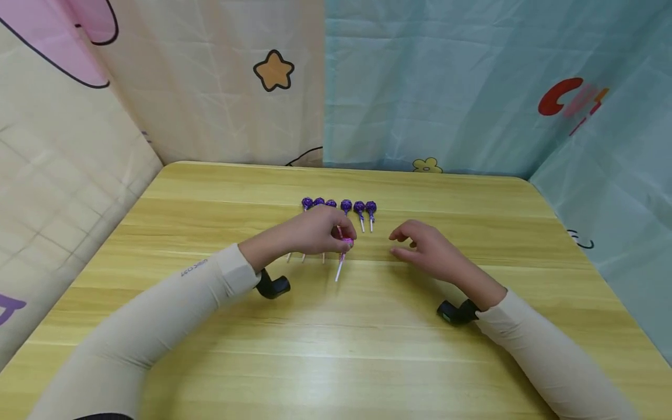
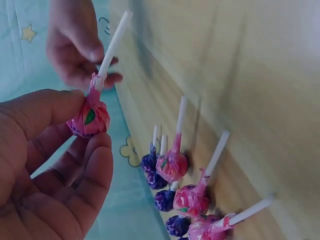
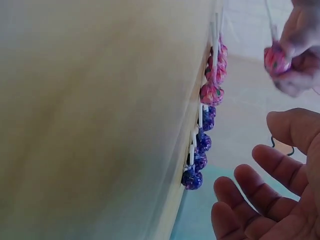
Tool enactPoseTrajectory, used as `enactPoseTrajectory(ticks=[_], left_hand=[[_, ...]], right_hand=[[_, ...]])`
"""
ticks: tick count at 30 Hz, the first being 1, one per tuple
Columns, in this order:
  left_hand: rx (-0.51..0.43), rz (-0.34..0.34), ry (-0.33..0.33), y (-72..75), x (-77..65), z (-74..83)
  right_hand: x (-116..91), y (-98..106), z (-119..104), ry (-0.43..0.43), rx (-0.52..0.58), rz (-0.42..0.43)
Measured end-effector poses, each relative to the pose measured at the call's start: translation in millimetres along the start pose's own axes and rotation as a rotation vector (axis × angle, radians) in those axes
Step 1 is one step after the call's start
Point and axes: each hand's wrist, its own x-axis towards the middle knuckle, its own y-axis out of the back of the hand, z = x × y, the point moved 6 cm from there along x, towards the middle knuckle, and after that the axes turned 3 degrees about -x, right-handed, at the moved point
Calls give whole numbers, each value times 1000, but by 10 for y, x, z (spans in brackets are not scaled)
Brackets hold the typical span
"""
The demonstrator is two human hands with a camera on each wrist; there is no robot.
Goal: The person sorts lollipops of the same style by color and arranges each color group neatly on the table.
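My left hand (image 1: pixel 319 231) pinches a pink-wrapped lollipop (image 2: pixel 91 119) by its head, between thumb and fingertips. In the left wrist view its white stick points up, and it is held off the table. To the right, my right hand (image 1: pixel 429 249) hovers above the table with relaxed, bent fingers and holds nothing. Several purple-wrapped lollipops (image 1: pixel 359 207) lie in a row behind the left hand, sticks toward me. Several more pink lollipops (image 2: pixel 173 166) lie in front of them; in the head view the left hand hides their heads and only stick ends show.
The lollipops lie on a wood-grain table (image 1: pixel 336 350). Printed curtains (image 1: pixel 420 87) hang right behind its far edge and along both sides. A black wrist device (image 1: pixel 273 286) sits on the left wrist, and another black device (image 1: pixel 457 312) on the right.
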Motion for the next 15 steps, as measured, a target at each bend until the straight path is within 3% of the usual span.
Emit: enactPoseTrajectory(ticks=[7, 12, 15], left_hand=[[-35, -49, 68, 68, 266, -73], [85, -67, 55, 70, 431, -118], [97, -91, 55, 51, 495, -178]], right_hand=[[-247, 30, 29, 3, -35, -6], [-381, 60, 21, 37, -73, 4], [-449, 91, 10, 43, -88, 3]])
